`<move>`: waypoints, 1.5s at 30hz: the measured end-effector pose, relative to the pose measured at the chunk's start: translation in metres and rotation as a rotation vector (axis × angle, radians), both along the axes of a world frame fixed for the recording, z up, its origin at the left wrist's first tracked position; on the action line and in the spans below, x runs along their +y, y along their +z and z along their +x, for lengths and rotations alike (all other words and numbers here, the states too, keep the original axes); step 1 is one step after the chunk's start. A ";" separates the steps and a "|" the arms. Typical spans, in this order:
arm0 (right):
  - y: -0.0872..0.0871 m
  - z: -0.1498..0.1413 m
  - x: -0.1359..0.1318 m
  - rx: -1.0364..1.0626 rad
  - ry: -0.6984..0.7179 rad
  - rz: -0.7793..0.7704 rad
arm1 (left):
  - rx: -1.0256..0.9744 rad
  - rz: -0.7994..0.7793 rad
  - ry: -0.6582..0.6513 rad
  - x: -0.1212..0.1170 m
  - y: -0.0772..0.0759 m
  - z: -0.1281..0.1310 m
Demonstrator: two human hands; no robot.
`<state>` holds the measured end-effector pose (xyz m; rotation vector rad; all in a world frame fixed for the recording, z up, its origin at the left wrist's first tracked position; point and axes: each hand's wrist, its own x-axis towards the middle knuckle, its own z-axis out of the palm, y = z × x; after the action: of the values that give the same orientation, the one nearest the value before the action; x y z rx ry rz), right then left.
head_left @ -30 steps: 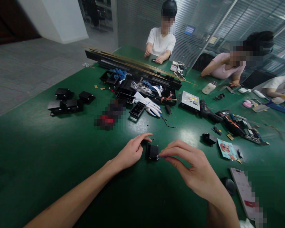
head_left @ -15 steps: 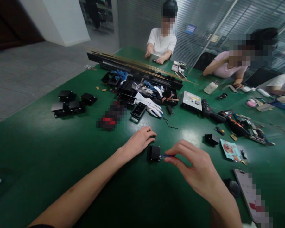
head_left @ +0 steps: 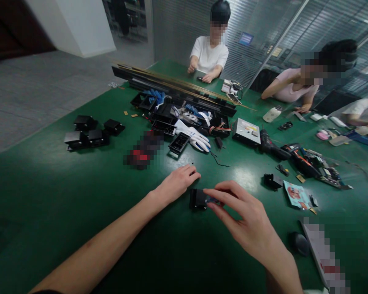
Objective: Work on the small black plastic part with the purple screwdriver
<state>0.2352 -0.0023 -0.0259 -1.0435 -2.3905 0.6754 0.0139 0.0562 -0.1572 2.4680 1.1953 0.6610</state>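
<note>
One small black box (head_left: 198, 199) on the near middle of the counter (head_left: 79, 183), just left of the nearer right hand (head_left: 247, 218). Pinched narrowly between its fingers: a slim bluish tool (head_left: 212, 199), long axis running left to right, left end at the box's right side. Left hand (head_left: 179, 181) by the box's far left corner, fingers curled; no telling whether holding anything.

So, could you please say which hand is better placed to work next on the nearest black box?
Probably the right hand: it holds a slim bluish tool at the black box, while the left hand rests near it.
</note>
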 end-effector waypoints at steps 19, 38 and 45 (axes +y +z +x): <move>-0.118 -0.028 -0.008 0.720 -0.404 0.310 | -0.172 -0.079 -0.004 0.002 -0.003 -0.001; -0.138 -0.028 -0.014 0.710 -0.391 0.358 | -0.626 -0.577 -0.169 0.014 -0.004 -0.008; -0.130 -0.030 -0.019 0.757 -0.256 0.317 | -0.648 -0.661 -0.196 0.014 -0.001 -0.011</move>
<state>0.2047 -0.0211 -0.1560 -0.7556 -1.6085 0.4628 0.0026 0.0705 -0.1579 1.6087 0.7381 0.7684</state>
